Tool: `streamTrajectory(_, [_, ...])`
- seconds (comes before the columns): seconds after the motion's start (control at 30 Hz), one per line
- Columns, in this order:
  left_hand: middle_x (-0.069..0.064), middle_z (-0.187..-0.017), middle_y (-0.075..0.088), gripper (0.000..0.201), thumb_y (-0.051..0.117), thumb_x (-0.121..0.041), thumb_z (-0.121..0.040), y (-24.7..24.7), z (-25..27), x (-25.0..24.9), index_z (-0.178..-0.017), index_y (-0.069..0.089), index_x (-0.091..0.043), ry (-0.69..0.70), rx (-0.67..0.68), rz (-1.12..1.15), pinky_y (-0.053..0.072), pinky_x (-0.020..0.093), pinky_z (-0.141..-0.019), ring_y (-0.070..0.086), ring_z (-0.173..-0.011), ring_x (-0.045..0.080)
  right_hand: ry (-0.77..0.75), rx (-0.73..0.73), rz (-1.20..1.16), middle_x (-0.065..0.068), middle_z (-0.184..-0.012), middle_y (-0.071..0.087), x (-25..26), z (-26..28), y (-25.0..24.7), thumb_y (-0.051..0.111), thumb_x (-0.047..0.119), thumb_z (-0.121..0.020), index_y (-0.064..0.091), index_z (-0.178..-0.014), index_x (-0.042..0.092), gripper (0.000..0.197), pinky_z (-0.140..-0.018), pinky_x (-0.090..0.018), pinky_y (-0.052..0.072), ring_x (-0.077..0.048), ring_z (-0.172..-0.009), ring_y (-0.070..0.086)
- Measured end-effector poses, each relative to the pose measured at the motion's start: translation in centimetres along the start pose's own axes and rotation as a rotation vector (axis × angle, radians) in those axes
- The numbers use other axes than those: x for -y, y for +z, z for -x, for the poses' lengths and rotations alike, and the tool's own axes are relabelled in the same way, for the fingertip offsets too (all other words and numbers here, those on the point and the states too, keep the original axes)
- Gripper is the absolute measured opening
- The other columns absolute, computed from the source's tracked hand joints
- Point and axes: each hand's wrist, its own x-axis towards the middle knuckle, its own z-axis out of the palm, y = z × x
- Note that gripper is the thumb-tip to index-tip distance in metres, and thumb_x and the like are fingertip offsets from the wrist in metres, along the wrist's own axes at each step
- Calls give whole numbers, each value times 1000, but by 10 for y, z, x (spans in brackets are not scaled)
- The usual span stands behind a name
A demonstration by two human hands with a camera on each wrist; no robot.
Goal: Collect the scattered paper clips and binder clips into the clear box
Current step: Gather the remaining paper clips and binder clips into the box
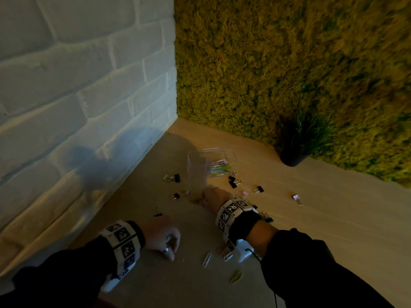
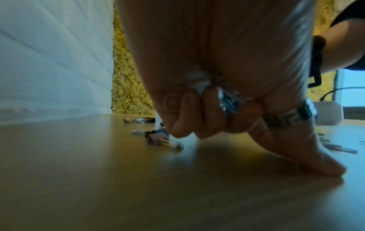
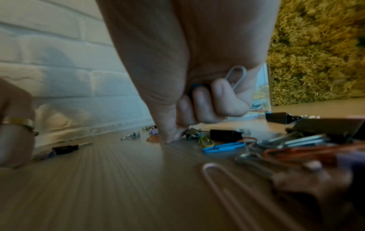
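Two hands are low on the table. Your left hand is curled around paper clips, one finger pressing the wood. Your right hand grips a gray clip beside the clear box, which holds bright clips.

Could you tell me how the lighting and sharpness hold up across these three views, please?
Head view: dim and warm, with the person's shadow falling on the white brick wall; the clear box is faint. Left wrist view: the left hand fills the frame, soft, and the clips behind it are blurred. Right wrist view: the white paper clip nearest the lens is smeared, while the right hand is clearer.
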Motion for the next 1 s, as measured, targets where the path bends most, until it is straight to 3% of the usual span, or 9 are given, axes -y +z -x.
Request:
streamTrajectory(0.17, [-16, -68, 44, 8, 58, -30, -89, 3, -7, -2, -86, 56, -23, 3, -17, -25, 36, 8, -54, 41, -60, -1, -4, -17, -4, -16, -128, 54, 5, 3, 3, 39, 28, -99, 50, -119, 5, 33, -96, -40, 46, -32, -119, 54])
streamTrajectory(0.3, [-11, -53, 44, 37, 39, -20, -98, 1, -12, -2, -61, 40, -22, -58, -179, 449, 29, 11, -47, 41, -48, 4, 1, -35, -296, -25, -123, 54, -1, 5, -10, 38, 16, -99, 52, -108, -3, 25, -84, -29, 39, -28, -110, 55])
streamTrajectory(0.37, [-8, -44, 44, 44, 35, -21, -98, -2, -14, 1, -54, 39, -19, 9, -244, 866, 26, 16, -40, 35, -35, 3, -52, 8, -465, -27, -95, 58, -6, 2, -15, 35, 1, -97, 58, -96, -4, 24, -59, -11, 41, -13, -74, 62])
streamTrajectory(0.47, [-3, -47, 33, 43, 29, -22, -97, -8, -13, -2, -54, 35, -18, 165, -303, 1398, 23, 14, -34, 28, -34, 8, -18, -93, -634, -10, -61, 42, -6, 0, -19, 29, -8, -93, 50, -71, 7, 34, -32, -9, 30, 1, -28, 45])
streamTrajectory(0.5, [-1, -47, 31, 44, 28, -24, -97, -10, -12, -6, -54, 33, -17, 193, -293, 1470, 23, 15, -34, 27, -33, 9, -19, -85, -577, -14, -64, 45, -6, -3, -17, 30, -6, -94, 51, -75, 6, 31, -36, -12, 37, 2, -35, 51])
streamTrajectory(0.57, [0, -45, 32, 45, 27, -27, -98, -11, -12, -12, -54, 33, -17, 194, -272, 1513, 23, 15, -34, 27, -33, 10, 12, -24, -507, -29, -93, 58, -2, -9, -11, 37, 7, -98, 53, -87, 4, 20, -72, -27, 50, -16, -83, 68])
streamTrajectory(0.63, [1, -43, 37, 44, 27, -25, -99, -9, -12, -14, -57, 39, -17, 143, -244, 1530, 24, 15, -34, 30, -32, 10, 26, -3, -292, -24, -117, 59, 4, -11, -9, 44, 21, -96, 57, -90, 5, 22, -92, -35, 43, -31, -111, 58])
streamTrajectory(0.83, [-7, -50, 50, 27, 33, -23, -95, -2, -22, -20, -87, 57, -14, 25, 47, 1069, 30, 13, -33, 38, -34, 1, -124, 45, 116, -11, -123, 61, -3, -10, -7, 53, 32, -91, 62, -113, 16, 29, -94, -36, 45, -29, -116, 57])
streamTrajectory(1.0, [4, -79, 61, 31, 39, -24, -98, 1, -25, -52, -106, 61, -3, 56, -110, 204, 34, 19, -60, 55, -68, 14, -86, 81, 112, -15, -121, 61, -15, 3, -13, 48, 22, -94, 62, -112, 7, 27, -87, -32, 45, -29, -114, 56])
